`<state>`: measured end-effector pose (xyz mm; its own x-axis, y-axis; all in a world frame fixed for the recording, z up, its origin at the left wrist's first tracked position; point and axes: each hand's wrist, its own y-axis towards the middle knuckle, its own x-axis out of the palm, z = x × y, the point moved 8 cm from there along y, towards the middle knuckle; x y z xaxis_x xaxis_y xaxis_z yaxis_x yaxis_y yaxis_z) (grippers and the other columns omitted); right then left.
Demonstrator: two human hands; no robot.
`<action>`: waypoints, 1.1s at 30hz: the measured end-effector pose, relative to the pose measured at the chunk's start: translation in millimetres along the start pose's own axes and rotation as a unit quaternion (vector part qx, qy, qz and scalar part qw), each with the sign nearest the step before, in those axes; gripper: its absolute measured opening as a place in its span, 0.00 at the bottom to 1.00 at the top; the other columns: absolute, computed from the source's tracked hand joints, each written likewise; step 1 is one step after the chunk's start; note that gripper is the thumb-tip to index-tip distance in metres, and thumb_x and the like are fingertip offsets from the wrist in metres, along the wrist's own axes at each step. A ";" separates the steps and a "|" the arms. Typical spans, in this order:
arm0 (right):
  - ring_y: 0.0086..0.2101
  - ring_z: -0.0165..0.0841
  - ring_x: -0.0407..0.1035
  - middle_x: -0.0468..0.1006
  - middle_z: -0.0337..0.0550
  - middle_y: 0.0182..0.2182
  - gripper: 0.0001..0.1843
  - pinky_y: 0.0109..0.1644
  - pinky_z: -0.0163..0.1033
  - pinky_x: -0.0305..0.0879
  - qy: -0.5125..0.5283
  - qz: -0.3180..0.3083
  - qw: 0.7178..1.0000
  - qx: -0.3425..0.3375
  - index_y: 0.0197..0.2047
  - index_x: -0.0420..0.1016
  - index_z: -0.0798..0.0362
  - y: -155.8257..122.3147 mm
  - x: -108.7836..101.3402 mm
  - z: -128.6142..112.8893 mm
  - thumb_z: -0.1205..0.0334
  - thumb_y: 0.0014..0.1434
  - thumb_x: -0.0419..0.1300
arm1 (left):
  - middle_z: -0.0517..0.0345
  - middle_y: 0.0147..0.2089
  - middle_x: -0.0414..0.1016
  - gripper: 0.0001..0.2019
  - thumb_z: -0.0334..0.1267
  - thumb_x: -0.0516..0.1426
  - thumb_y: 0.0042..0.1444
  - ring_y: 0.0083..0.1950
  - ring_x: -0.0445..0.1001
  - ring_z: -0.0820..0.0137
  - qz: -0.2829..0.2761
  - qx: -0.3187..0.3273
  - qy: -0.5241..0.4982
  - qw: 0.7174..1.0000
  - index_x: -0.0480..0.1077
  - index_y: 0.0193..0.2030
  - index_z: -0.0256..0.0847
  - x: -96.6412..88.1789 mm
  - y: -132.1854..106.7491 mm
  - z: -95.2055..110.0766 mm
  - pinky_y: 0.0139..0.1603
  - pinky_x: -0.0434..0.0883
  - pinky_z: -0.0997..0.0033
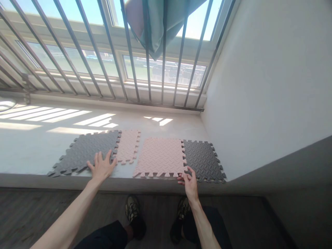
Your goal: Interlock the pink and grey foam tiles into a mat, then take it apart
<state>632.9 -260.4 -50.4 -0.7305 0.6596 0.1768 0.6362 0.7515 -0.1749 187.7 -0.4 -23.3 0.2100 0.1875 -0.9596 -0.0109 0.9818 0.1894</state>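
Note:
My left hand [102,165] lies with spread fingers on the lower right part of a grey interlocking foam mat [90,148], whose edge overlaps a pink foam mat [126,147]. My right hand [190,181] pinches the near right corner of another pink foam mat [160,155], close to the ledge's front edge. Beside that corner is a dark grey foam mat [202,159], lying against the pink mat's right side. A narrow gap separates the two pink mats. Toothed edges run along all these mats.
The mats lie on a white window ledge [23,148]. Metal bars [133,65] stand behind it, with a green cloth [155,31] hanging beyond them. A white wall [259,86] bounds the right side. My shoes [132,207] are on the dark floor [155,224] below.

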 end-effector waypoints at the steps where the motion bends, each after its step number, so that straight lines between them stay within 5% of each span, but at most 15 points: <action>1: 0.35 0.41 0.83 0.87 0.45 0.37 0.45 0.36 0.44 0.82 -0.001 -0.003 1.000 0.000 0.68 0.63 0.51 -0.6 3.5 -0.1 0.37 0.57 0.71 | 0.24 0.82 0.51 0.36 0.54 0.44 0.73 0.84 0.45 0.40 0.017 0.011 -0.004 1.000 0.63 0.78 0.33 -4.1 -0.6 -0.7 0.77 0.39 0.22; 3: 0.35 0.42 0.83 0.87 0.45 0.38 0.44 0.35 0.43 0.82 -0.002 -0.007 1.000 0.003 0.68 0.63 0.50 -2.0 8.7 -0.2 0.38 0.58 0.71 | 0.26 0.81 0.54 0.36 0.51 0.44 0.73 0.84 0.47 0.45 0.040 0.091 -0.017 0.995 0.62 0.78 0.29 -8.0 -7.0 18.8 0.81 0.38 0.31; 6: 0.36 0.42 0.84 0.87 0.45 0.39 0.43 0.36 0.43 0.82 -0.011 -0.013 1.000 0.005 0.68 0.61 0.50 -3.9 10.3 -0.5 0.39 0.59 0.70 | 0.35 0.81 0.58 0.34 0.52 0.49 0.72 0.84 0.50 0.52 0.019 0.223 -0.036 0.974 0.61 0.79 0.36 2.2 -23.3 70.0 0.83 0.39 0.40; 11: 0.36 0.42 0.84 0.87 0.45 0.39 0.43 0.37 0.45 0.82 -0.028 -0.017 0.999 0.000 0.69 0.61 0.49 -3.9 3.8 -2.0 0.37 0.60 0.69 | 0.36 0.81 0.58 0.29 0.51 0.52 0.72 0.83 0.49 0.43 -0.036 0.132 -0.009 0.991 0.68 0.76 0.48 27.2 -21.6 96.6 0.78 0.47 0.29; 14: 0.36 0.42 0.83 0.87 0.45 0.39 0.46 0.38 0.45 0.82 -0.026 -0.013 1.000 0.002 0.70 0.62 0.49 -2.1 1.8 -2.4 0.35 0.58 0.70 | 0.34 0.81 0.56 0.27 0.46 0.49 0.74 0.83 0.50 0.43 -0.029 0.103 0.005 0.994 0.67 0.77 0.49 26.5 -14.8 84.2 0.76 0.48 0.25; 21: 0.35 0.41 0.83 0.87 0.45 0.39 0.44 0.38 0.45 0.82 -0.027 -0.014 1.000 0.000 0.69 0.63 0.49 1.1 3.1 -1.1 0.36 0.59 0.70 | 0.23 0.79 0.55 0.30 0.48 0.46 0.75 0.80 0.55 0.36 -0.002 -0.022 0.014 1.000 0.65 0.78 0.39 2.9 7.6 -11.9 0.73 0.56 0.27; 24: 0.34 0.41 0.83 0.87 0.45 0.38 0.41 0.36 0.44 0.82 -0.038 -0.018 0.999 -0.006 0.67 0.64 0.50 1.5 5.7 -0.8 0.38 0.60 0.69 | 0.19 0.77 0.56 0.33 0.50 0.45 0.74 0.79 0.57 0.34 0.029 -0.039 0.004 0.999 0.64 0.77 0.31 -6.1 7.6 -25.2 0.75 0.52 0.26; 28: 0.34 0.41 0.83 0.87 0.45 0.38 0.39 0.31 0.42 0.81 -0.072 -0.028 0.997 -0.012 0.66 0.65 0.51 2.5 9.6 -2.6 0.39 0.61 0.67 | 0.27 0.77 0.61 0.33 0.50 0.47 0.73 0.79 0.57 0.44 0.037 0.094 -0.029 0.994 0.62 0.76 0.29 4.0 -9.3 26.3 0.80 0.46 0.35; 33: 0.28 0.40 0.81 0.85 0.40 0.33 0.32 0.26 0.40 0.75 -0.225 -0.035 0.973 -0.035 0.65 0.69 0.50 6.1 6.4 -14.1 0.42 0.63 0.63 | 0.36 0.74 0.69 0.33 0.52 0.50 0.71 0.75 0.66 0.50 -0.049 0.170 -0.110 0.978 0.61 0.76 0.36 33.8 -41.4 91.6 0.77 0.57 0.44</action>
<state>635.6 -251.3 -36.8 -0.7981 0.5443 -0.2584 0.5840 0.8044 -0.1093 284.8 -37.4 -44.5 0.3990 0.0465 -0.9158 0.3366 0.9216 0.1935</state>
